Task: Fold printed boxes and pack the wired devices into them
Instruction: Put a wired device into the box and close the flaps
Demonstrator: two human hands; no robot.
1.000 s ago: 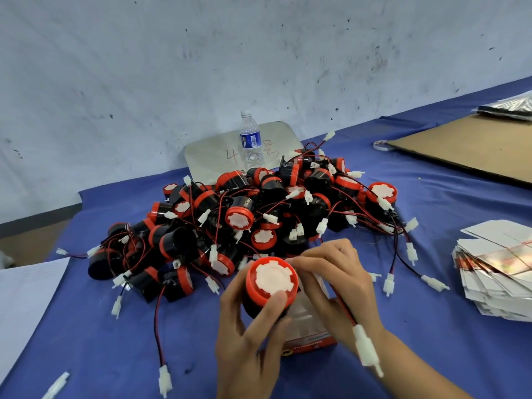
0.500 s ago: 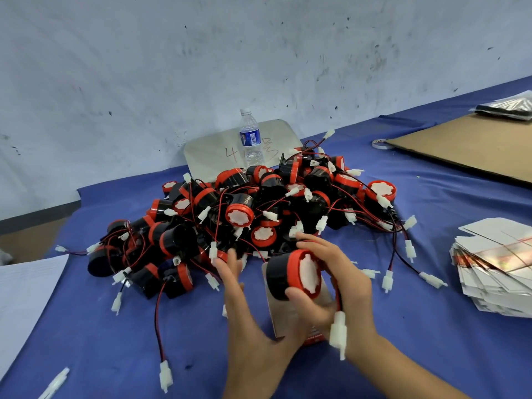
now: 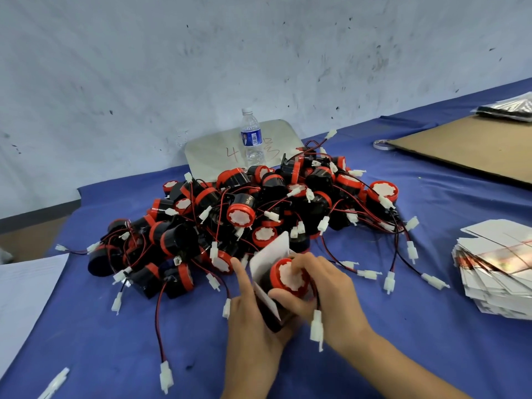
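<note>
My right hand (image 3: 325,289) grips a black wired device with a red rim and white face (image 3: 288,276) and holds it in the mouth of an open printed box (image 3: 269,264). Its white connector (image 3: 316,329) dangles below my right wrist. My left hand (image 3: 250,323) holds the box from below, with the index finger pointing up along its left side. The box's white flaps stand open around the device. Behind the hands lies a big tangled pile of the same devices (image 3: 253,214) with red and black wires.
A stack of flat printed box blanks (image 3: 498,272) lies at the right on the blue cloth (image 3: 115,349). A water bottle (image 3: 252,139) stands behind the pile against a grey board. A brown cardboard sheet (image 3: 472,148) is far right, white paper (image 3: 23,295) at the left edge.
The device went from my left hand to my right hand, which turned it and lowered it into the box's mouth. My left hand moved under the box and tilted it up.
</note>
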